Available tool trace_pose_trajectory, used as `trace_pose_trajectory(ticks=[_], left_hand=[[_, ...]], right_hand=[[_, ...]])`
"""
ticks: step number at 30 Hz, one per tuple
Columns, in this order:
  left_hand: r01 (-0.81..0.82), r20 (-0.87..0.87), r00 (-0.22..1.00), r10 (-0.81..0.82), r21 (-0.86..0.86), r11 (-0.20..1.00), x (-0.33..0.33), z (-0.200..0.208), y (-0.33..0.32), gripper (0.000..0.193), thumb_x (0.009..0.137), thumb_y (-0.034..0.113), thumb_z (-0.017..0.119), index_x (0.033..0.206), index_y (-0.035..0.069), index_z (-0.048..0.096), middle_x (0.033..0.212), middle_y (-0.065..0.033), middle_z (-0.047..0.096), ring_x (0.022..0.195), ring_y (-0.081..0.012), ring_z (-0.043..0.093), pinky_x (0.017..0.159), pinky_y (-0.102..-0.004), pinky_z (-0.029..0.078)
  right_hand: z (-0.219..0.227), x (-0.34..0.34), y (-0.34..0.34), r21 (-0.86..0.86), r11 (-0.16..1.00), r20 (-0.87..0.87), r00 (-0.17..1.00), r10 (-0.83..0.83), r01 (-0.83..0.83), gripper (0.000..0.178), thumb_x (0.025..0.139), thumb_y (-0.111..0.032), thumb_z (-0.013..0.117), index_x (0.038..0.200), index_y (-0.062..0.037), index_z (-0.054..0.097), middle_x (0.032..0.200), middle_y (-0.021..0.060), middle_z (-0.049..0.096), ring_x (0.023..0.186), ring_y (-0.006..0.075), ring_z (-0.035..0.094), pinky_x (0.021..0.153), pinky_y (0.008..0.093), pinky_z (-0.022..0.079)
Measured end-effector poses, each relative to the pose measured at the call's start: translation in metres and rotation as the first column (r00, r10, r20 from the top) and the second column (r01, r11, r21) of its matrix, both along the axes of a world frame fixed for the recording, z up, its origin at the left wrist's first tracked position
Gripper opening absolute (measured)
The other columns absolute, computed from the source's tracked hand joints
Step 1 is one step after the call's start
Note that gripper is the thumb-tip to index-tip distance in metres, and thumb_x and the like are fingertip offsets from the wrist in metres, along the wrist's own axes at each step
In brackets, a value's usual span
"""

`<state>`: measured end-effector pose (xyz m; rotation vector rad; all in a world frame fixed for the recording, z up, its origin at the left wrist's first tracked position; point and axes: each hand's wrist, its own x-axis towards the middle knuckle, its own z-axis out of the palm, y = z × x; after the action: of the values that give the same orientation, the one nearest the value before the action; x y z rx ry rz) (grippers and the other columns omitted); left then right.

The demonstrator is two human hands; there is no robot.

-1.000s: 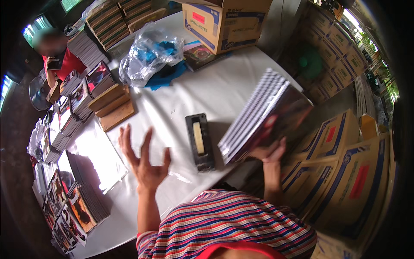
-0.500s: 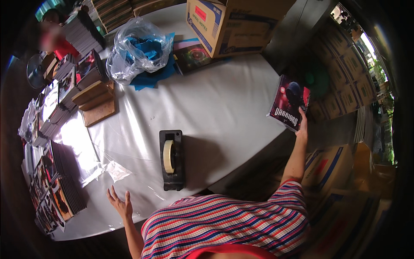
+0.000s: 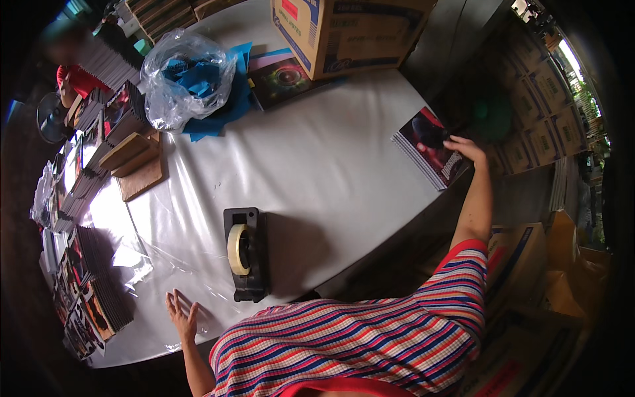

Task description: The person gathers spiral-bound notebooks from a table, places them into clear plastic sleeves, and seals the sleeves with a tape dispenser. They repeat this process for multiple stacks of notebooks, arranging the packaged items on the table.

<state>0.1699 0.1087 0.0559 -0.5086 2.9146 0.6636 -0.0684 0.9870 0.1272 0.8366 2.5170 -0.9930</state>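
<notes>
At the table's right edge is a dark red and black spiral notebook (image 3: 428,147) with a hooded figure on its cover, possibly a small stack. My right hand (image 3: 468,151) grips its right side, fingers over the cover and the thumb's place unclear. On the near left, my left hand (image 3: 182,317) has its fingers spread and holds nothing, low over the plastic-covered table (image 3: 344,192). Between my hands, nearer the left one, stands a black tape dispenser (image 3: 248,255) with a roll of cream tape (image 3: 237,249).
Stacked notebooks (image 3: 99,264) line the table's left side, near a wooden stand (image 3: 139,165). At the back are a clear plastic bag (image 3: 188,79) with blue sheets, a dark printed sheet (image 3: 284,79) and a cardboard box (image 3: 357,40). More boxes (image 3: 536,112) are stacked at the right.
My right hand has brought the notebook down and turned it at the table's right edge, its coil now facing lower left. My left hand stays spread, slightly lower. The whole view has shifted a little.
</notes>
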Motion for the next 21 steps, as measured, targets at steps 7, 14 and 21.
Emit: trace_pose_trajectory(ticks=[7,14,21], left_hand=[[-0.045,0.000,0.999,0.045,-0.049,0.998,0.008,-0.006,0.006,0.076,0.077,0.048,0.062,0.142,0.023,0.030,0.149,-0.0113,0.018,0.136,-0.0353,0.015,0.107,-0.0506,0.013],[-0.090,0.025,0.995,0.093,-0.114,0.989,0.005,-0.021,0.010,0.076,0.078,0.049,0.059,0.143,0.027,0.026,0.151,-0.0052,0.013,0.138,-0.0331,0.011,0.104,-0.0594,0.009],[-0.159,-0.057,0.987,0.152,-0.141,0.977,0.024,0.000,0.012,0.074,0.079,0.049,0.060,0.142,0.026,0.028,0.150,-0.0066,0.015,0.138,-0.0350,0.006,0.102,-0.0626,0.008]], right_hand=[[-0.030,0.049,-0.061,0.180,0.964,-0.144,0.975,-0.170,0.195,0.111,0.050,-0.056,0.081,0.141,-0.0279,0.024,0.142,0.0208,0.023,0.132,0.0352,0.025,0.105,0.0473,0.028],[-0.039,0.048,-0.063,0.210,0.960,-0.185,0.972,-0.146,0.184,0.108,0.054,-0.054,0.081,0.142,-0.0222,0.026,0.143,0.0202,0.020,0.132,0.0326,0.025,0.103,0.0445,0.030],[-0.081,0.031,-0.103,0.152,0.917,-0.620,0.758,-0.202,0.369,0.094,0.067,-0.058,0.070,0.135,-0.0038,0.036,0.136,0.0247,0.037,0.127,0.0335,0.036,0.104,0.0400,0.029]])
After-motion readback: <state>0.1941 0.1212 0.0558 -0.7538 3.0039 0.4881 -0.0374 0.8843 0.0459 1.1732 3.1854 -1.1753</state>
